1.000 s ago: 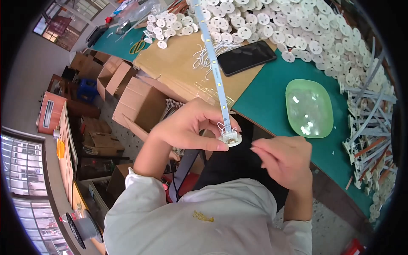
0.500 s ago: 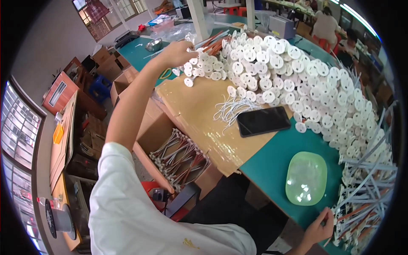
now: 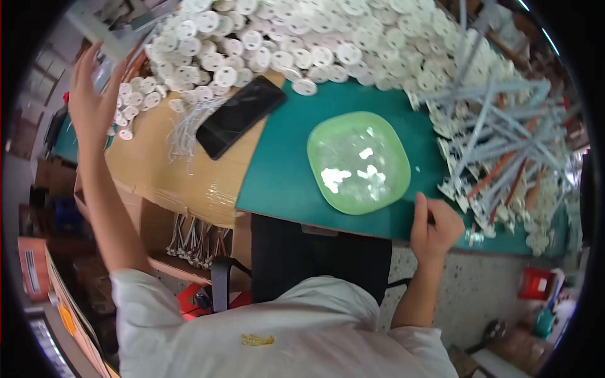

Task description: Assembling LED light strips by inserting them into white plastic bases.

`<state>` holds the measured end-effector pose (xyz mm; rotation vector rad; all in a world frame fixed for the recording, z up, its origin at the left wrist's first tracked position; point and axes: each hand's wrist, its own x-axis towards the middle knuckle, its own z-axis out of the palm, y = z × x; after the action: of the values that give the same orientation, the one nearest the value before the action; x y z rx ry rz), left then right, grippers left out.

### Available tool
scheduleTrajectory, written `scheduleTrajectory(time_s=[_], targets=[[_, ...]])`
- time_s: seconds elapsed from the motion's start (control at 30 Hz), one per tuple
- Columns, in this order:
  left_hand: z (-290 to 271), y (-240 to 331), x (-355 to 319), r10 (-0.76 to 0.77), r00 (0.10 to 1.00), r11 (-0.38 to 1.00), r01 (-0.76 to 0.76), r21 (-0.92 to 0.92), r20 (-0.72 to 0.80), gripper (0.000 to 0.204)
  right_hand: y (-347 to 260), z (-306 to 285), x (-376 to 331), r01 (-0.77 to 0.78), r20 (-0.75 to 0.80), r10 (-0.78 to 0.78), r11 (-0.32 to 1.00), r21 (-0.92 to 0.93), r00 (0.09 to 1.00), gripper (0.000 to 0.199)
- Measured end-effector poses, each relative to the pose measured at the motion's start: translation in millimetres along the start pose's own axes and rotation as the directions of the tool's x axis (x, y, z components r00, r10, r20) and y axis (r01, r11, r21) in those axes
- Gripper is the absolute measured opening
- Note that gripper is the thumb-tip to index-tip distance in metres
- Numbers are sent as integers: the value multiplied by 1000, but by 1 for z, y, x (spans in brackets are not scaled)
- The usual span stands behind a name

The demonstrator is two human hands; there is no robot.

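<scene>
My left hand (image 3: 92,104) is raised at the far left, fingers spread and nothing in them, beside the left end of a heap of white round discs (image 3: 252,41) with small dark holes. On the right, my right hand (image 3: 436,227) is curled closed at the table's front edge with its thumb up; whatever may be inside its fingers is hidden. It is nearest to a light-green shallow dish (image 3: 313,153) with shiny, clear contents, and to a pile of grey and brown wires (image 3: 498,135) with white ends. Hand and dish do not touch.
A black phone (image 3: 241,117) lies partly on a brown cardboard sheet (image 3: 211,183), next to a bundle of thin white cords (image 3: 186,132). Below the green table's (image 3: 277,179) front edge, an open box (image 3: 157,233) holds wired pieces. A chair armrest (image 3: 220,283) is close by.
The view has swung right and down, bringing dish and wire pile toward the middle. My left hand has gone from closed fingers at the disc heap to spread fingers. My right hand is apart from the wires.
</scene>
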<state>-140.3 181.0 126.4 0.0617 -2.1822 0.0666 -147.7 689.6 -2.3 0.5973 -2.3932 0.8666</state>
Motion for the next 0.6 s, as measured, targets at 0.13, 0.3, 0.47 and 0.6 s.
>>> scheduleTrajectory(time_s=[0.13, 0.3, 0.47, 0.6], targets=[[-4, 177, -95, -201, 979, 394, 108, -913, 29, 46, 4, 5, 7, 117, -81, -123, 990, -77, 989, 7], [40, 241, -138, -150, 855, 109, 514, -851, 497, 23, 4, -36, 16, 75, -154, -105, 980, -186, 982, 16], [48, 209, -144, -152, 774, -251, 571, -782, 614, 14, 24, -32, 60, 165, -130, -202, 954, -251, 971, 28], [40, 211, -138, -89, 750, -512, 530, -676, 655, 14, 54, -7, 160, 13, -269, -151, 891, -454, 951, 38]])
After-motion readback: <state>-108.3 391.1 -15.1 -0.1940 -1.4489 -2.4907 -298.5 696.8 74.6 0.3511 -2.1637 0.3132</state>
